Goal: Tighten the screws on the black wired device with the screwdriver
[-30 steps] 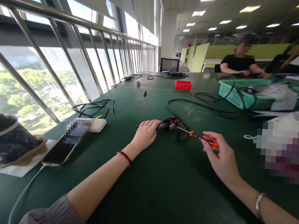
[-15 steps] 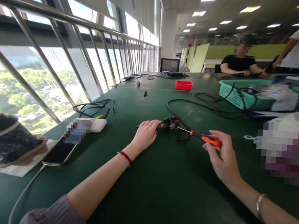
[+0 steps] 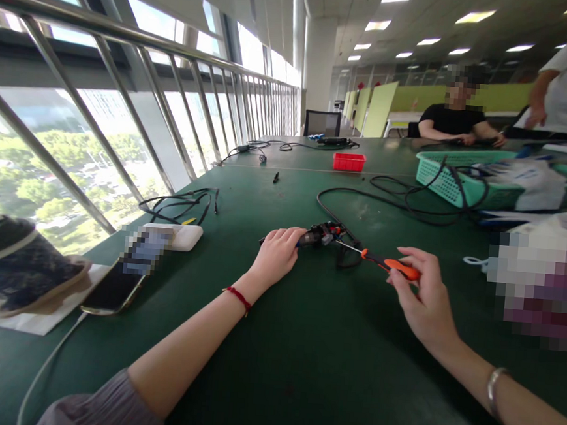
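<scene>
Left hand (image 3: 276, 254) curled over dark, cylindrical device (image 3: 318, 236); right hand (image 3: 422, 292) pinched orange-and-black screwdriver (image 3: 397, 267), its slim metal shaft reaching the device. Smooth green desk (image 3: 293, 344) beneath.

The left hand (image 3: 276, 254) covers much of the dark device (image 3: 318, 235); its small parts blur together. Pixel blocks mask part of the phone (image 3: 121, 285), and the picture's left edge cuts off the cap (image 3: 9, 263).
</scene>
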### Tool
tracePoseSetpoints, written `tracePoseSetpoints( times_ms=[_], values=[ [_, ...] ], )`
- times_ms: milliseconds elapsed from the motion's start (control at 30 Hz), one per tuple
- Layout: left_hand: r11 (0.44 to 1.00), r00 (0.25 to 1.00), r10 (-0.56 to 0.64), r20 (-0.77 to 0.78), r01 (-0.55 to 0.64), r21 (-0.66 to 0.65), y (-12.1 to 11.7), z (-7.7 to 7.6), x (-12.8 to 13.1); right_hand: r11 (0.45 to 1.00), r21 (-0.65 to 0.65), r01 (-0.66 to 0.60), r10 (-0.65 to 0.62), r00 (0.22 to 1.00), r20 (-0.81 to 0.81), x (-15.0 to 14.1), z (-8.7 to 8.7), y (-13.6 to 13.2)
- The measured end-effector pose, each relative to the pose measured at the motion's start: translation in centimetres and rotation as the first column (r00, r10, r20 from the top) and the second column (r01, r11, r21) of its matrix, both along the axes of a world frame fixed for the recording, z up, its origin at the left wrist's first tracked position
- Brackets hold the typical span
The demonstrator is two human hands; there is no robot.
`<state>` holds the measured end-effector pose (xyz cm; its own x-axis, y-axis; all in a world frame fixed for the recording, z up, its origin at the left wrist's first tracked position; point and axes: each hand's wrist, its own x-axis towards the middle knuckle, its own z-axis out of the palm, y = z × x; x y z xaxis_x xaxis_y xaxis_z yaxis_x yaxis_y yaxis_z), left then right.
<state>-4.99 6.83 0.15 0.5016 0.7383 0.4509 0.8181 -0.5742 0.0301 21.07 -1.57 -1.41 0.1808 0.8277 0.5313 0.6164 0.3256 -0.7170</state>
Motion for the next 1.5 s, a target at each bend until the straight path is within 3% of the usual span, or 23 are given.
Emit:
tracePoseSetpoints(
  times_ms=[167, 400, 700, 900, 1100, 1233, 1333, 1500],
  values=[
    [1.0, 1.0, 0.001, -0.003, -0.001, 0.004, 0.02, 0.02, 0.08, 0.995, 0.095, 0.012, -0.013, 1.0, 0.007, -0.11, 0.01, 0.04],
    [1.0, 1.0, 0.0, 0.002, 0.0, 0.002, -0.05, 0.05, 0.06, 0.985, -0.146, -0.088, 0.092, 0.995, 0.025, 0.08, 0.07, -0.33],
    [1.0, 1.0, -0.014, 0.01, 0.014, -0.004, 0.12, -0.12, -0.08, 0.999, 0.034, 0.02, -0.019, 0.999, -0.03, 0.04, 0.05, 0.06],
    [1.0, 1.0, -0.007, 0.007, 0.007, 0.008, 0.01, -0.06, 0.01, 0.987, -0.124, -0.1, 0.101, 0.995, 0.001, -0.04, 0.23, -0.39],
    [1.0, 1.0, -0.002, 0.002, 0.002, -0.007, 0.09, -0.07, 0.0, 0.998, 0.055, -0.014, 0.014, 1.0, 0.008, -0.1, 0.03, -0.09],
    [1.0, 1.0, -0.012, 0.008, 0.012, -0.008, 0.15, -0.16, -0.04, 0.992, 0.126, -0.024, 0.024, 1.0, 0.002, -0.08, -0.12, 0.05],
    [1.0, 1.0, -0.011, 0.011, 0.011, 0.0, 0.1, -0.14, -0.03, 0.997, 0.075, -0.027, 0.025, 0.999, 0.025, -0.05, -0.03, -0.08],
    [1.0, 1.0, -0.009, 0.001, 0.009, 0.008, 0.02, -0.03, -0.01, 0.984, -0.146, -0.104, 0.106, 0.994, 0.011, 0.02, 0.08, -0.28]
  ],
)
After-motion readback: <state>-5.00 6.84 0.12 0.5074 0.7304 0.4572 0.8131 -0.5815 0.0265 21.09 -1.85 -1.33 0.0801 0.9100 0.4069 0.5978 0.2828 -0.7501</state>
